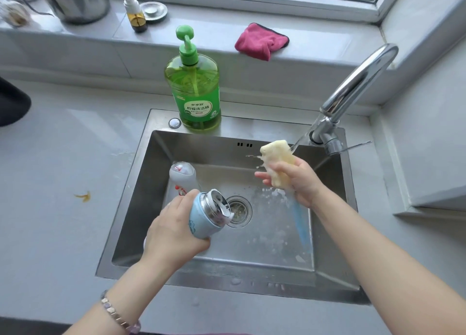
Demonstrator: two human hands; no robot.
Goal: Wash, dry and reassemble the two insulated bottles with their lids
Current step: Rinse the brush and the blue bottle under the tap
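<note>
l hand (pixel 174 230) clamps tilted blue bottle (pixel 209 215); r hand (pixel 296 180) squeezes sponge (pixel 277 158) under tap.

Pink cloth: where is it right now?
The pink cloth lies crumpled on the window ledge behind the sink, right of the green soap bottle.

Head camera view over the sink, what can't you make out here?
- Blue bottle: its base, hidden by the left hand.
- Brush handle: its top, covered by the right hand holding the sponge head.
- Grey bottle: its lower part, behind the left hand.
- Lids: none identifiable.
</note>
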